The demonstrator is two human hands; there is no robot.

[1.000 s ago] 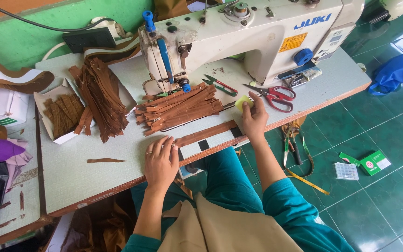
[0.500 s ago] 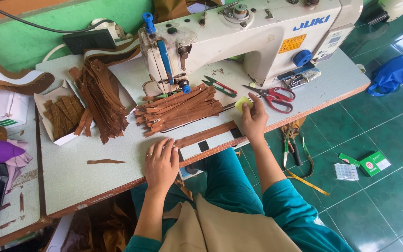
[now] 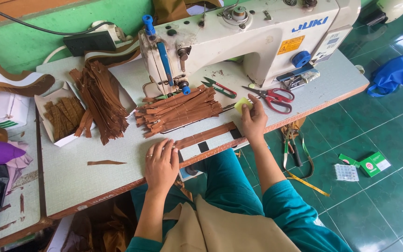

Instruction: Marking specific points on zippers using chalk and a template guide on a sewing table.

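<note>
Two hands are on the table (image 3: 94,186) in front of the sewing machine (image 3: 239,37). The left hand (image 3: 162,163) lies flat, fingers together and stretched, the tips pressing the left end of a brown strip (image 3: 206,134). This strip lies near the table edge, its long axis running left to right and rising a little toward the right hand (image 3: 254,119). The right hand is just past the strip's far end, the fingers curled and closed on a small yellow piece (image 3: 241,105). So the left hand is the one on the strip; the right one is beside it, not touching as far as I can see. Behind the strip is a pile of strips (image 3: 178,109), and red scissors (image 3: 274,97) lie right of the yellow piece.
</note>
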